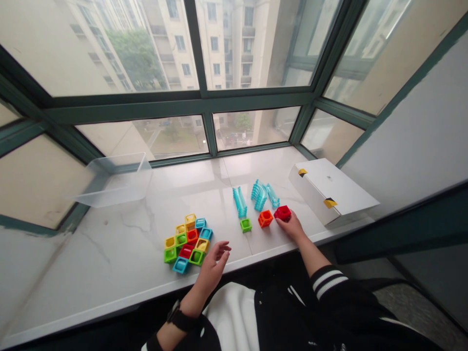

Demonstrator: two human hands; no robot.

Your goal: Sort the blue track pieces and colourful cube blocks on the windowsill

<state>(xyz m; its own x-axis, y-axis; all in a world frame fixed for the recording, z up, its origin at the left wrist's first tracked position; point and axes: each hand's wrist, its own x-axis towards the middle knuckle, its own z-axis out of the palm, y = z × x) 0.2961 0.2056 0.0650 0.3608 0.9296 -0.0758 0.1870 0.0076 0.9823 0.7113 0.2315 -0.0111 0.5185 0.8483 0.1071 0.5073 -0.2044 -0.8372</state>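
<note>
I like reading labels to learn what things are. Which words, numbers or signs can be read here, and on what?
No text here can be read.
White box: two yellow-and-black stickers and a small grey mark on the lid, all too small to read.
Black jacket: white marks, too blurred to read.
Coloured blocks: no print shows.

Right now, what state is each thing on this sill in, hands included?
Left hand: open, fingers curled, beside the block cluster.
Right hand: fingertips on the red block; grip unclear.
Block cluster: packed together, flat on the sill.
Orange block: apart, untouched.
Green block: apart, untouched.
Teal track pieces: lying loose behind the blocks.
Clear bin: upright, lidless, empty.
White box: closed.
</note>
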